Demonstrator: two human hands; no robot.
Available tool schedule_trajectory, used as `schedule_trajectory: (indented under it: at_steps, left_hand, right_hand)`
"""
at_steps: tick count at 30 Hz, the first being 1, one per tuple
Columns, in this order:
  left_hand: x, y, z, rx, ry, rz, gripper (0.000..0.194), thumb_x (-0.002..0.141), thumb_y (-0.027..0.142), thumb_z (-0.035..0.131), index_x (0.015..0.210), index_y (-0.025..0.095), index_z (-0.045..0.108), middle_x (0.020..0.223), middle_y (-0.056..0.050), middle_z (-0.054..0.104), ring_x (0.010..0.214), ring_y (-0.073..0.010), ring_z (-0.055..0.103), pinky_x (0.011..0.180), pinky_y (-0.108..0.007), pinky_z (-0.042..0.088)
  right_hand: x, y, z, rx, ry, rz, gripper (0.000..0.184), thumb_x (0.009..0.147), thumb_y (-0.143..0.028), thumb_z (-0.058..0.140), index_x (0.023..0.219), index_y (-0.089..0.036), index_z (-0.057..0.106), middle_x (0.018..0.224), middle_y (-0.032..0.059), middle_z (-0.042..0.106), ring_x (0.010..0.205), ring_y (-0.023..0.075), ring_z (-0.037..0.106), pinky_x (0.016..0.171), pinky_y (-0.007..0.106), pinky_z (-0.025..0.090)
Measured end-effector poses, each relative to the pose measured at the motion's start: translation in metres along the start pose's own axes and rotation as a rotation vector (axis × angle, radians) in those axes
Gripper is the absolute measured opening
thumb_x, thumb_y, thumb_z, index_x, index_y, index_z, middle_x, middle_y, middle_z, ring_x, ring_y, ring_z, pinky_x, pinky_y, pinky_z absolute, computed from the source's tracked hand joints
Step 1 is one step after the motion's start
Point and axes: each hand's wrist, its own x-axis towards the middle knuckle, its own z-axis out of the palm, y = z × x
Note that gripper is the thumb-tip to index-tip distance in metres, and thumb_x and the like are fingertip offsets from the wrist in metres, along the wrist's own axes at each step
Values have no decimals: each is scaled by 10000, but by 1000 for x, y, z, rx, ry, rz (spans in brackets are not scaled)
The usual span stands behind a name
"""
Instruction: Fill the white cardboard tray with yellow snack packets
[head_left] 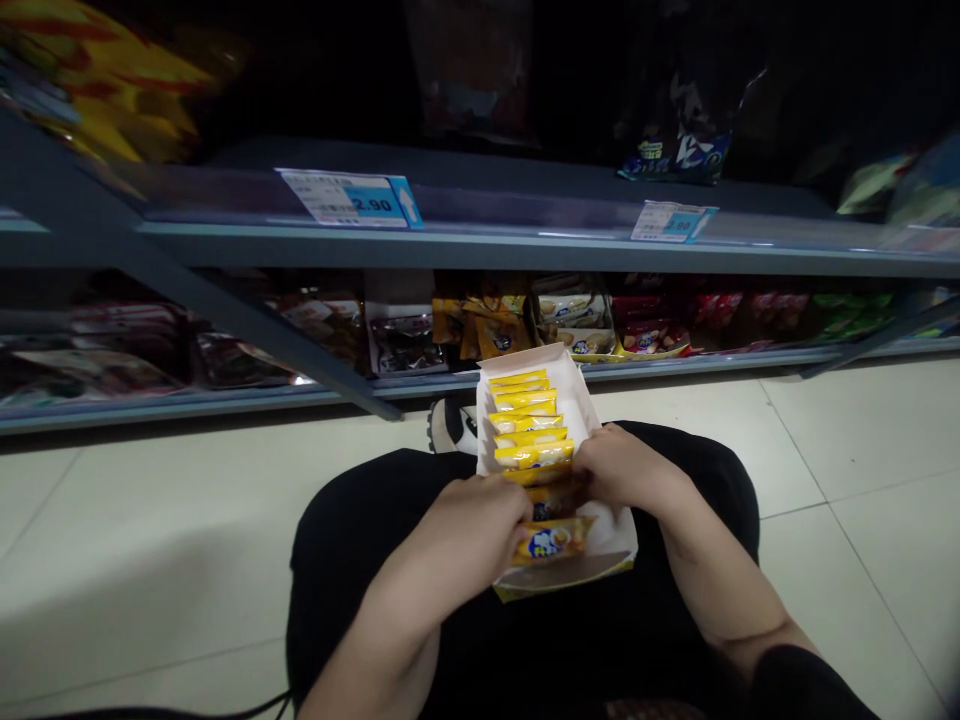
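Note:
An open white cardboard box (577,405) with a yellow outer face rests on my lap, tilted with its far end toward the shelf. Several small yellow snack packets (529,425) stand in a row inside it. At the near end, a snack packet (553,541) with a blue logo has its left end in the curled fingers of my left hand (480,525). My right hand (626,465) reaches over the box's right wall, its fingers bent down beside the packets. Those fingertips are blurred and partly hidden, so what they grip does not show.
Ahead runs a grey shelf (480,250) with price tags (352,198). Boxes of bagged snacks (574,320) fill its low bottom tier, and a dark bag (679,130) stands above. A shoe (450,425) shows beside the box, on pale floor tiles (187,530).

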Motion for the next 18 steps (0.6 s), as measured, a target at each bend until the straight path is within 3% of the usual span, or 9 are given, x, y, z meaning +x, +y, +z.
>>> schedule_trajectory:
  at_steps: [3,7,10,13,15,18]
  left_hand:
    - [0,-7,1,-16,25,-41,265,869,157,597,1047,276,753,1068,-41,757,1013,-297,695,850,-401,494]
    - [3,-11,1,-30,35,-10,252,850,98,558,909,261,742,963,-17,753,932,-255,696,789,-352,475]
    - [5,-14,1,-14,84,4,253,855,92,539,897,253,730,921,-24,738,898,-245,688,778,-353,465]
    - [5,-12,2,13,91,-12,232,863,107,541,878,242,728,913,-43,736,895,-270,690,767,-376,466]
    - [4,-8,3,19,82,15,212,856,110,556,861,233,729,910,-51,741,888,-282,697,751,-376,467]
    - [2,-7,1,-21,55,47,182,851,125,590,830,233,735,886,-41,753,855,-265,705,721,-345,463]
  right_hand:
    - [-2,-2,-3,-7,-8,7,75,798,-222,821,853,-172,809,846,88,774,872,269,694,798,357,415]
    - [-22,-6,-16,16,48,64,28,841,-187,784,861,-174,799,827,73,769,840,235,680,839,350,412]
    - [-41,-13,-23,93,197,69,154,895,-363,774,865,-212,786,756,41,747,760,208,664,807,336,420]
    - [-41,-28,-17,112,178,-28,396,762,-565,848,935,-216,782,860,62,771,832,254,692,842,361,450]
    - [-29,-40,-8,24,78,-60,390,731,-487,881,951,-179,788,923,111,778,916,301,704,894,389,460]
    - [-6,-54,5,-78,-2,-17,156,799,-213,785,941,-149,798,897,148,776,931,303,717,906,385,468]
